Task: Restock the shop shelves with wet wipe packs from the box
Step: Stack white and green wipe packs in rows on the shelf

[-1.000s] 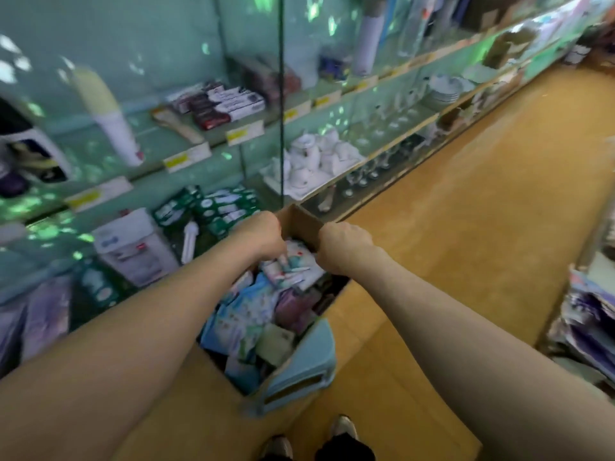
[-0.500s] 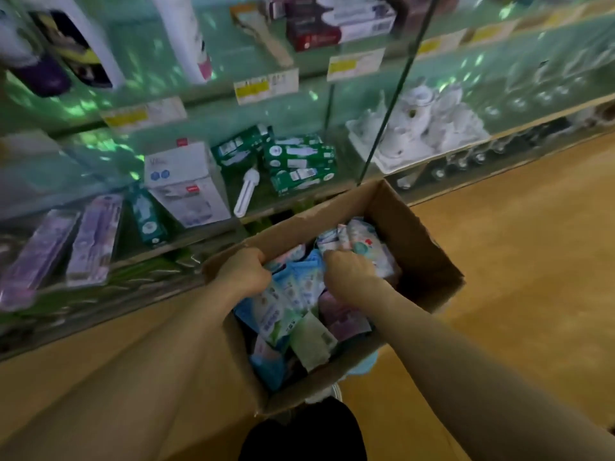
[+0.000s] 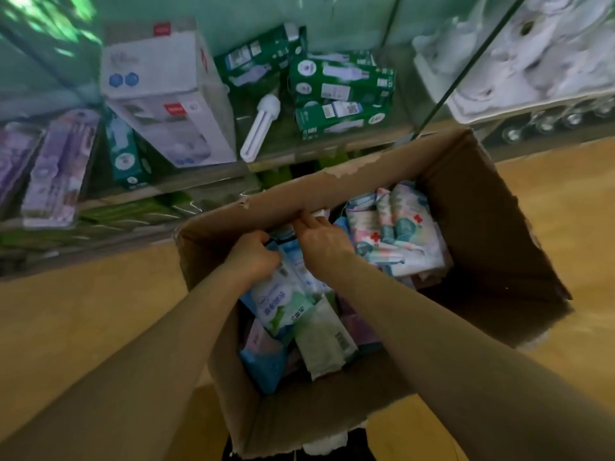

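**Cardboard box point(image 3: 492, 234) with both hands down among the wipes**

Cardboard walls, torn along the rim, hold a loose heap of wet wipe packs point(image 3: 399, 241) – pink and teal ones at the far right, purple and pale green ones nearer the person. On the left of the heap a blue-and-white pack point(image 3: 283, 297) stands tilted, and the left hand point(image 3: 256, 252) has its fingers curled over the pack's top edge. The right hand point(image 3: 324, 242) sits just beside the left, its fingers point(image 3: 307, 222) reaching towards the box's far wall – whether they pinch anything there, I cannot tell. The box rests on a yellowish floor point(image 3: 83, 311), close to a glass shelf point(image 3: 206, 176). That shelf carries green cartons point(image 3: 339, 91), a bare white tube lamp point(image 3: 259, 128) lying beside them, a tall white box point(image 3: 166, 94) and purple blister packs point(image 3: 56, 171). Past a glass divider, white crockery point(image 3: 532, 61) sits on a tray.
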`<state>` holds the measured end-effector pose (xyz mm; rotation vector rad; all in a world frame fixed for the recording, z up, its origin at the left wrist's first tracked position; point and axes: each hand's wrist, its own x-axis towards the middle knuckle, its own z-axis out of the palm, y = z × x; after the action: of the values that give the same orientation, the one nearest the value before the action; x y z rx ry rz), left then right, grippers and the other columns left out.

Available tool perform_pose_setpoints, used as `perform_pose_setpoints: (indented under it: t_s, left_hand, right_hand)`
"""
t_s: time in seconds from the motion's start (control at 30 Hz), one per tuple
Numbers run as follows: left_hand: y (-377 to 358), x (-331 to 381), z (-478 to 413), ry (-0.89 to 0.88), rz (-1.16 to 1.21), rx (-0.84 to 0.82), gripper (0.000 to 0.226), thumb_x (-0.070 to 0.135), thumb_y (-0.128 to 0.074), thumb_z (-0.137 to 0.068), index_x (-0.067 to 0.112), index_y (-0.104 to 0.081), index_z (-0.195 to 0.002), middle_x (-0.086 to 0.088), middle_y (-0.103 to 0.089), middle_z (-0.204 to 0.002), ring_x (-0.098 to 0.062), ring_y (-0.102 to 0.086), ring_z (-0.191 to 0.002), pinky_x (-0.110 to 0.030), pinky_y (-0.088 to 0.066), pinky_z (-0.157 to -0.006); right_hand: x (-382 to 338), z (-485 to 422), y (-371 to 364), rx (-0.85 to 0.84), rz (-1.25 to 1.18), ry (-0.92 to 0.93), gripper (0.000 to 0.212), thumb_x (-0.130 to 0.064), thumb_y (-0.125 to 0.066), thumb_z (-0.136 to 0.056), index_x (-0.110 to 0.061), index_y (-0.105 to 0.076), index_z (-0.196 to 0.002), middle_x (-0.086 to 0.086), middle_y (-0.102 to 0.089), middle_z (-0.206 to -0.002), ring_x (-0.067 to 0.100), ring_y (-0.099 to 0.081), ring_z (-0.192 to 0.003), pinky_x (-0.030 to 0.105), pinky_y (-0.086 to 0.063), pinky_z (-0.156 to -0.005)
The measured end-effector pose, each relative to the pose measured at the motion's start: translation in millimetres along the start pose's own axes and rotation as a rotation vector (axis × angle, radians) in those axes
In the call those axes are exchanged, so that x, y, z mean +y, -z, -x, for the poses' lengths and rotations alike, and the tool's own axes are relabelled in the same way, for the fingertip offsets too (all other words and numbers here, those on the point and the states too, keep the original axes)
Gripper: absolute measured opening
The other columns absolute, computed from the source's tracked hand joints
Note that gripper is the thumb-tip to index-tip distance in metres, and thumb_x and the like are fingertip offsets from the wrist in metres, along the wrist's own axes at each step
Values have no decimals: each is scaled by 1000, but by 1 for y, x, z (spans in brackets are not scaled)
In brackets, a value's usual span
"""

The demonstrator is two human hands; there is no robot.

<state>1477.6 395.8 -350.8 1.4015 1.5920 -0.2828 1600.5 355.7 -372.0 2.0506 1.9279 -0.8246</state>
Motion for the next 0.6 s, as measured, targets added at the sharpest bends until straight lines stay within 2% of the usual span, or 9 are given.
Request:
perform_pose_setpoints:
  t_s: [0.13, 0.23, 0.3, 0.37, 0.4, 0.5, 0.6]
  left_hand:
    - [-8, -12, -11, 27, 62, -1, 46, 14, -56, -92, 12, -47, -138, -13, -55, -131, -28, -57, -112, -33, -49, -86]
    - [-12, -18, -16, 54, 107, -19, 47, 14, -56, -92, 11, -48, -138, -15, -56, -128, -30, -59, -110, -36, -50, -85]
    - [-15, -19, -17, 74, 139, -32, 48, 11, -56, -93, 11, -44, -140, -16, -57, -125, -27, -62, -97, -30, -51, -72]
    - [-17, -18, -16, 87, 186, -40, 47, 10, -55, -94, 11, -44, -140, -14, -59, -110, -18, -59, -74, -24, -46, -55]
    - [-17, -18, -17, 94, 214, -42, 45, 10, -54, -94, 11, -45, -138, -13, -60, -102, -15, -56, -68, -23, -44, -52]
    - [-11, -15, -16, 156, 329, -23, 32, 17, -55, -95, 10, -55, -126, -6, -59, -83, -14, -55, -66, -26, -47, -59]
    - [-1, -10, -11, 267, 476, -31, 33, 36, -54, -96, 11, -57, -118, -8, -60, -91, -20, -59, -76, -32, -51, -67]
  right_hand:
    - [1, -12, -14, -14, 26, -20, 60, -4, -46, -93, -9, -21, -148, 11, -21, -151, 35, -46, -121, 42, -44, -88]
    - [1, -20, -19, -4, 38, -62, 55, -5, -47, -94, -10, -26, -145, 13, -24, -145, 37, -47, -120, 41, -46, -85]
    - [2, -26, -20, 2, 75, -99, 49, -7, -49, -94, -13, -37, -140, 13, -24, -142, 36, -45, -121, 37, -46, -84]
    - [4, -28, -18, 4, 111, -112, 40, -9, -48, -95, -14, -48, -134, 12, -27, -140, 32, -51, -117, 36, -46, -85]
    - [7, -29, -17, 1, 104, -117, 37, -9, -47, -96, -14, -52, -132, 11, -29, -140, 32, -53, -115, 36, -45, -88]
    - [18, -27, -11, 15, -39, -157, 34, -10, -45, -97, -16, -58, -128, 10, -35, -138, 34, -54, -114, 39, -43, -94]
    - [33, -15, -2, 104, -301, -94, 29, -14, -52, -93, -17, -67, -118, 10, -45, -133, 33, -56, -111, 36, -45, -95]
